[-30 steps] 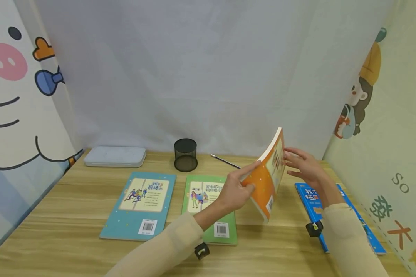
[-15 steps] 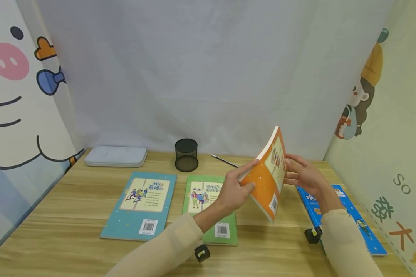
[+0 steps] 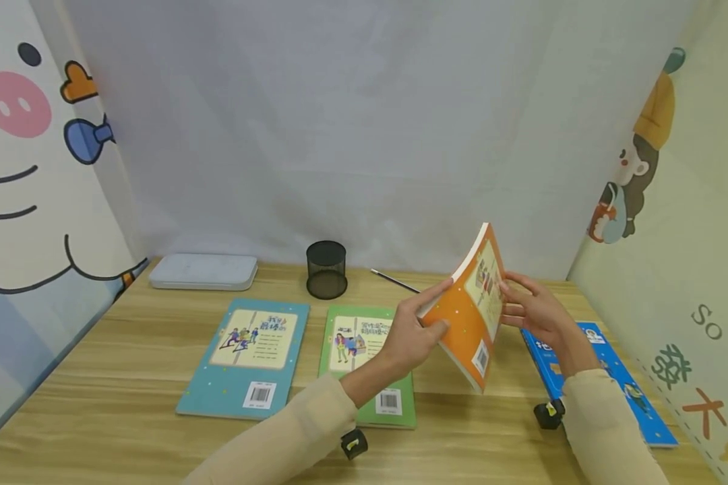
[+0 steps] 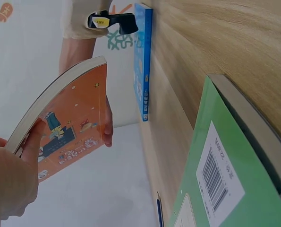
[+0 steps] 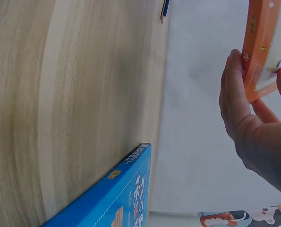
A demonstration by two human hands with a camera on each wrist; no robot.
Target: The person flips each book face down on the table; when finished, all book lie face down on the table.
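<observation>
– Start at the left of the bench (image 3: 127, 350). What lies there?

– A flat grey case (image 3: 203, 272) at the back, left of the black mesh pen cup (image 3: 326, 269). In front of the cup and to its left lies a teal book (image 3: 245, 359); straight in front of the cup lies a green book (image 3: 364, 364), both with barcodes up.

– And the left hand (image 3: 414, 331)?

– It is to the right of the cup and nearer the camera, above the green book. Its thumb and fingers pinch the left edge of the orange book (image 3: 470, 306).

– Where is that book?

– Off the bench, held tilted and nearly upright between the two hands, to the right of the cup. A pencil (image 3: 396, 281) lies behind it.

– The right hand (image 3: 530, 311)?

– On the book's far side, fingers curled round its cover, as the right wrist view shows. Below it, farthest right from the cup, a blue book (image 3: 607, 380) lies flat.
</observation>
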